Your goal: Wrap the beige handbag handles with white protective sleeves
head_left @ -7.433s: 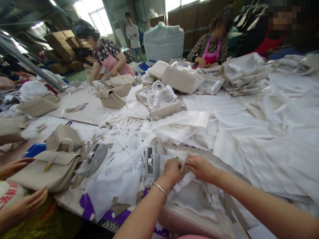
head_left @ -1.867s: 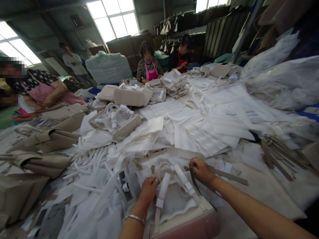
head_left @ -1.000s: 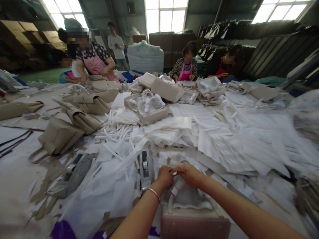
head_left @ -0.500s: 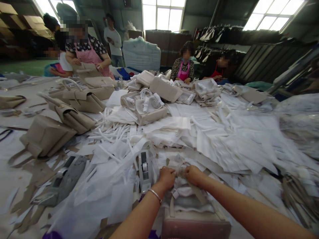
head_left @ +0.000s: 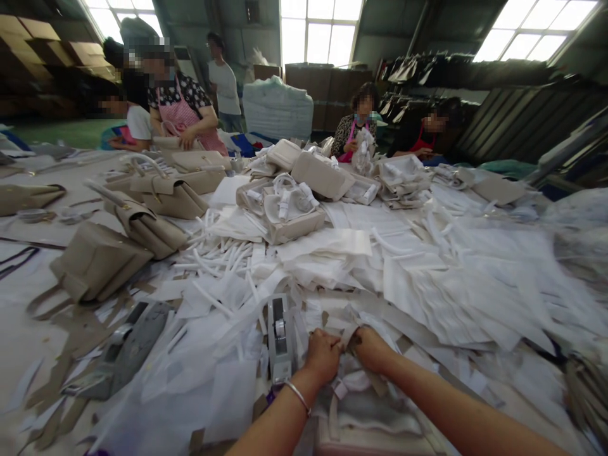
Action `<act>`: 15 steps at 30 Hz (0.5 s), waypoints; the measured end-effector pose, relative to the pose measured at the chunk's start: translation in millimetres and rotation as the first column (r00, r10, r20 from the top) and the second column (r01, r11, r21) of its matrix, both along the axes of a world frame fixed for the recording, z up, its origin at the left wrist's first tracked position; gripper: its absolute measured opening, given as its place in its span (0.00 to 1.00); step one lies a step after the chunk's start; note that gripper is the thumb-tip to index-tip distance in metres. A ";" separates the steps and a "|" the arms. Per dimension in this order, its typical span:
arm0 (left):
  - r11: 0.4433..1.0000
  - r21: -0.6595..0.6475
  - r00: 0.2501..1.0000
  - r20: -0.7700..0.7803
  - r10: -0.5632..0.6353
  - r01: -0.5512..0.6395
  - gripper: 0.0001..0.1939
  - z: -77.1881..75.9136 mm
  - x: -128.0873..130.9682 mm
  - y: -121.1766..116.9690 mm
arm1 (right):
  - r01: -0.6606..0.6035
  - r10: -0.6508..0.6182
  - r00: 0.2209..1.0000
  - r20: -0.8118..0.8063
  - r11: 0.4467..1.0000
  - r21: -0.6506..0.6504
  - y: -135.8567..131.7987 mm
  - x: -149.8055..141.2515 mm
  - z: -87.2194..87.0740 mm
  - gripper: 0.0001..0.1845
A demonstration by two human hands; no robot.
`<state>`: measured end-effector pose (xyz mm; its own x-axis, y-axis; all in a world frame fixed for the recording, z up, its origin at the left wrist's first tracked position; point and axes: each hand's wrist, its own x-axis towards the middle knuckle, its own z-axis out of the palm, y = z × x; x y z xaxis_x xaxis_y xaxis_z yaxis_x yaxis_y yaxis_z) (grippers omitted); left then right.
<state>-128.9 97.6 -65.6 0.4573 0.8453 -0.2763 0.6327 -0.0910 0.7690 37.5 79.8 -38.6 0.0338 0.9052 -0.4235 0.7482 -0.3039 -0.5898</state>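
Note:
A beige handbag (head_left: 380,415) lies in front of me at the bottom of the view, with white wrapping around its upper part. Above it, a beige handle (head_left: 350,332) loops up between my hands. My right hand (head_left: 373,349) is closed on this handle. Close beside it, my left hand (head_left: 325,356) is closed at the handle's other side, its fingertips pinched together; what they grip is too small to make out. Just left of my left hand stands a grey tape dispenser (head_left: 279,339). Another grey tape dispenser (head_left: 126,345) lies farther left.
Beige handbags (head_left: 102,256) stand at the left. More wrapped bags (head_left: 294,209) are heaped mid-table. White foam sheets (head_left: 437,285) spread at the right, and white paper tubes (head_left: 223,250) lie scattered. Across the table, several people work, including one in a pink apron (head_left: 178,111).
My hands stay close together at the handle, whose beige strip now stands up more plainly between them. Across the table, a person has raised a wrapped item. The view has shifted slightly.

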 end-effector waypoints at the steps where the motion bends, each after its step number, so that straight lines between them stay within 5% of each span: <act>1: 1.000 -0.002 1.000 0.000 0.010 -0.010 0.15 -0.8 -0.1 -0.8 | 0.018 -0.018 1.000 -0.008 1.000 0.001 -0.6 -0.8 -0.4 0.19; 9: 0.998 0.038 0.998 0.034 0.055 -0.056 0.14 -5.8 -0.8 -5.1 | 0.016 -0.015 0.986 -0.165 1.000 0.006 1.8 -2.7 -2.0 0.19; 15: 0.987 0.018 0.985 0.080 0.156 -0.158 0.13 -10.8 1.3 -7.9 | -0.090 0.071 0.993 -0.095 0.972 -0.215 10.8 -0.3 10.9 0.23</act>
